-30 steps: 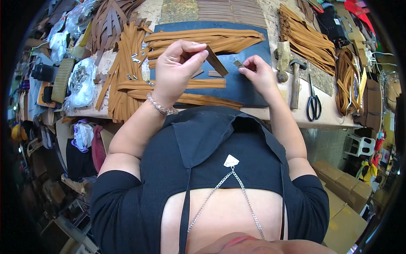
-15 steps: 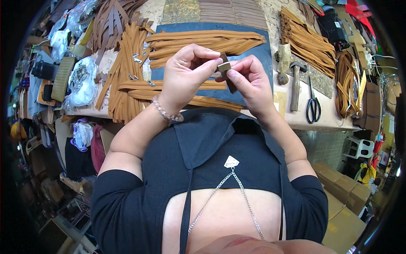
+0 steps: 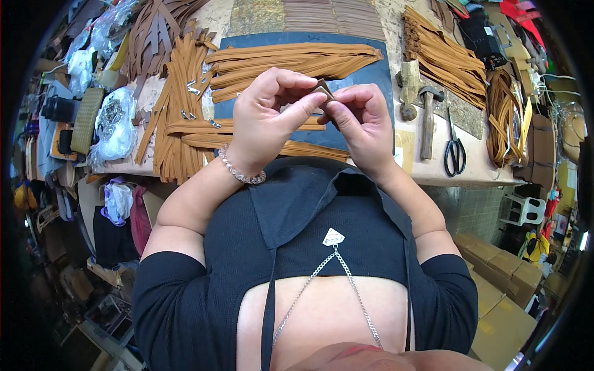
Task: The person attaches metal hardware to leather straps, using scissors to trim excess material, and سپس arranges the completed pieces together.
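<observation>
Above the dark blue mat (image 3: 382, 123), both of my hands pinch one small brown leather-like strip (image 3: 322, 88), bent over on itself. My left hand (image 3: 267, 117) closes thumb and forefinger on its left side. From the other side, my right hand (image 3: 364, 127) grips it with the thumb on top and the fingers curled behind. Part of the strip is hidden by the fingertips. Rows of orange-brown zippers (image 3: 288, 55) lie on the mat beyond and beneath my hands. More zippers (image 3: 179, 117) are heaped to the left, with small metal pieces (image 3: 214, 123) at some ends.
To the right lie a hammer (image 3: 427, 120), black-handled scissors (image 3: 455, 157) and a zipper bundle (image 3: 448, 59). Brown strips (image 3: 164, 28) are piled at the far left, near plastic bags (image 3: 114, 123). A white stool (image 3: 523, 209) and cardboard boxes (image 3: 501, 266) stand below the table at right.
My fingers have turned the strip. Its pale face, plainly turned up before, now tilts and is partly covered by my fingertips. The whole view has shifted slightly.
</observation>
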